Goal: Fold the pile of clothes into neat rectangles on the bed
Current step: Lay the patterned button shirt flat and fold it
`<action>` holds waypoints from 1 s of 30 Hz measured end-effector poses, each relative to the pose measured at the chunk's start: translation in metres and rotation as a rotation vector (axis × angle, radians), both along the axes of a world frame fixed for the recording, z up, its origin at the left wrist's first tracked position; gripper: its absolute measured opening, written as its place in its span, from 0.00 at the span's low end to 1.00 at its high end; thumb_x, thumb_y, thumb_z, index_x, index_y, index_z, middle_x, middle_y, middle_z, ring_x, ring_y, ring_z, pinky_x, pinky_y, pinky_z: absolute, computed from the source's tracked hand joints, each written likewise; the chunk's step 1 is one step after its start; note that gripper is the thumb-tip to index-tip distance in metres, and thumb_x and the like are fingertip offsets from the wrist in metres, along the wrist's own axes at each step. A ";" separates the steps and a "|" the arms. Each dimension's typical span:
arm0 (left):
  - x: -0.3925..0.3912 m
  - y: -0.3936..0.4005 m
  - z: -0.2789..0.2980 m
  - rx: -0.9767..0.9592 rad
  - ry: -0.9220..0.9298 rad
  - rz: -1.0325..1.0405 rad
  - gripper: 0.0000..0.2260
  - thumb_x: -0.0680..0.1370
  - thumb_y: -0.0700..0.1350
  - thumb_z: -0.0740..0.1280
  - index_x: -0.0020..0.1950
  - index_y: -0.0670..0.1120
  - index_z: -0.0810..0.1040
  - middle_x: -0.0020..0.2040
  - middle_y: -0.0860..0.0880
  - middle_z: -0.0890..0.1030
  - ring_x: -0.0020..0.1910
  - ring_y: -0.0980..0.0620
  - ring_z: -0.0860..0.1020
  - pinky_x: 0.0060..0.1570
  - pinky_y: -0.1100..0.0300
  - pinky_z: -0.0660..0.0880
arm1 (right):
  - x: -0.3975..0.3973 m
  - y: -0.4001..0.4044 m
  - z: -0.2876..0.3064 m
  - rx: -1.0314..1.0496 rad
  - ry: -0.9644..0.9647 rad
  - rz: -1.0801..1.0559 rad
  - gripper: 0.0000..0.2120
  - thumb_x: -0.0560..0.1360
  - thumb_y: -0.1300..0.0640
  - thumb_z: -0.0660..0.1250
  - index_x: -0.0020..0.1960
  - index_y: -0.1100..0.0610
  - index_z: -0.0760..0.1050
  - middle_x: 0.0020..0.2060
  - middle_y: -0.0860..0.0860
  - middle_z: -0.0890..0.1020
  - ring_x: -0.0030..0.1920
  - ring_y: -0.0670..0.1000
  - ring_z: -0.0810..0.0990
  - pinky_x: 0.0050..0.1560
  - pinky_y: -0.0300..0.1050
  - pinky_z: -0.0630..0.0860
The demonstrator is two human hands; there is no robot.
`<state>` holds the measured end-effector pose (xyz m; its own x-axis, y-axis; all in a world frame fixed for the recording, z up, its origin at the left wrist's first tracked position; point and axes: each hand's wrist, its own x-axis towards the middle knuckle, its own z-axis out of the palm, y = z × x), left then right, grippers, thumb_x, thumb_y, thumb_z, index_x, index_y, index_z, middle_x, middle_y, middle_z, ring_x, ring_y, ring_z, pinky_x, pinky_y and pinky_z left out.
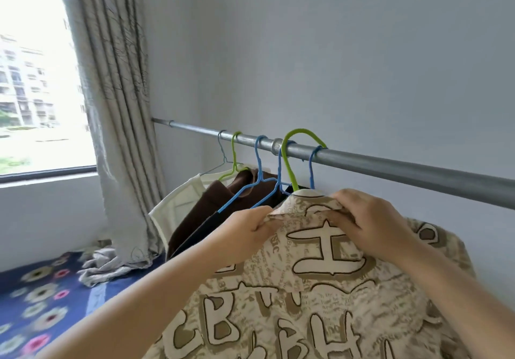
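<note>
Hanging beige letter-printed shirt [320, 289], collar pinched

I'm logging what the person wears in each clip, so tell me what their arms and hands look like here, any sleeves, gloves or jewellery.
Both forearms are bare for all that shows, with no sleeve in view. The left hand and right hand wear no gloves, and no rings, watch or bracelet show on the fingers or wrists. The fingernails are not clear enough to describe.

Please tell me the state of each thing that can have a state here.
Printed shirt: on green hanger, collar gripped by both hands.
Left hand: pinches collar.
Right hand: grips collar.
Brown garment: hanging on rail.
Curtain: drawn aside.
</note>
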<state>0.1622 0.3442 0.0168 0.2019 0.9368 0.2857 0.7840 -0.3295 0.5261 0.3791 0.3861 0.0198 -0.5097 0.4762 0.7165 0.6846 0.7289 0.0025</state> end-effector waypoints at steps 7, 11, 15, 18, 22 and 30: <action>-0.073 -0.076 0.012 -0.166 -0.115 0.034 0.05 0.80 0.47 0.60 0.50 0.49 0.74 0.46 0.49 0.80 0.45 0.52 0.78 0.51 0.53 0.76 | -0.074 -0.046 0.012 0.035 -0.022 0.144 0.20 0.72 0.45 0.56 0.46 0.59 0.78 0.35 0.50 0.82 0.31 0.52 0.81 0.27 0.39 0.69; -0.136 -0.139 0.005 -0.210 -0.130 0.095 0.06 0.78 0.50 0.63 0.52 0.51 0.75 0.49 0.45 0.80 0.47 0.50 0.77 0.55 0.49 0.74 | -0.129 -0.092 0.013 0.080 -0.050 0.198 0.19 0.73 0.46 0.56 0.47 0.60 0.78 0.36 0.51 0.83 0.32 0.52 0.81 0.28 0.33 0.64; -0.210 -0.223 -0.003 -0.292 -0.080 0.154 0.03 0.78 0.46 0.63 0.46 0.49 0.75 0.37 0.58 0.76 0.36 0.59 0.73 0.43 0.62 0.72 | -0.188 -0.137 0.013 0.035 0.015 0.264 0.16 0.75 0.51 0.64 0.56 0.61 0.77 0.46 0.54 0.82 0.44 0.57 0.81 0.37 0.41 0.65; -0.260 -0.286 -0.006 -0.338 -0.134 0.251 0.06 0.76 0.49 0.66 0.40 0.51 0.76 0.32 0.60 0.74 0.34 0.60 0.71 0.41 0.65 0.68 | -0.230 -0.168 0.011 -0.021 0.041 0.310 0.17 0.76 0.50 0.62 0.58 0.59 0.75 0.47 0.53 0.81 0.46 0.56 0.79 0.42 0.42 0.65; -0.304 -0.347 -0.004 -0.257 -0.347 0.401 0.10 0.76 0.51 0.66 0.37 0.49 0.79 0.30 0.58 0.76 0.34 0.57 0.72 0.38 0.68 0.68 | -0.291 -0.200 0.012 -0.123 0.082 0.373 0.15 0.77 0.50 0.61 0.55 0.61 0.75 0.39 0.51 0.77 0.40 0.52 0.75 0.39 0.42 0.66; -0.349 -0.388 0.002 -0.268 -0.998 0.252 0.14 0.56 0.41 0.73 0.40 0.40 0.81 0.35 0.42 0.80 0.30 0.47 0.79 0.32 0.60 0.78 | -0.406 -0.205 0.015 -0.232 0.172 0.317 0.37 0.72 0.31 0.50 0.62 0.62 0.71 0.52 0.58 0.76 0.55 0.58 0.73 0.53 0.46 0.66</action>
<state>-0.1864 -0.0439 0.0187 -0.2185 0.9758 -0.0068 -0.0129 0.0041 0.9999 -0.0266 0.1809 0.0349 -0.5394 0.4738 0.6961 0.4026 0.8712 -0.2810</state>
